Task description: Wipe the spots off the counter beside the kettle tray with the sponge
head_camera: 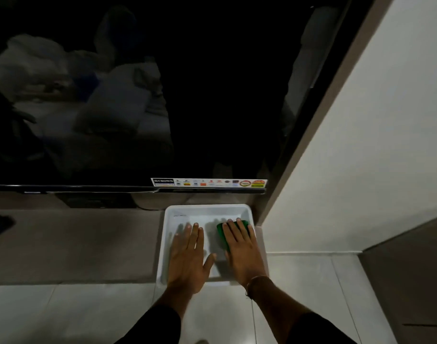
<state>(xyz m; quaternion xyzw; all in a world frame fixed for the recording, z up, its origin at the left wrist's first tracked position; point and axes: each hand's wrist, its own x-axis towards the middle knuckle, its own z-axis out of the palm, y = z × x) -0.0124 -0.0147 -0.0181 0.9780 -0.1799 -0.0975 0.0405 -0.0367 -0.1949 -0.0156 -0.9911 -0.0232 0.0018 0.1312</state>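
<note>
A white rectangular tray (pixel 171 214) sits on the brown counter (pixel 76 244) at its right end, below a television. Both my hands are inside the tray. My left hand (pixel 190 259) lies flat on the tray floor, fingers spread, holding nothing. My right hand (pixel 242 252) presses flat on a green sponge (pixel 221 230), which shows past my fingertips and at the thumb side. No kettle is in view. Any spots on the counter are too faint to see in the dim light.
A large black television (pixel 138 95) with a sticker strip (pixel 208 182) hangs just above the counter. A dark flat object (pixel 0 225) lies at the counter's far left. A white wall (pixel 361 157) borders the right. Pale floor tiles (pixel 63 316) lie below.
</note>
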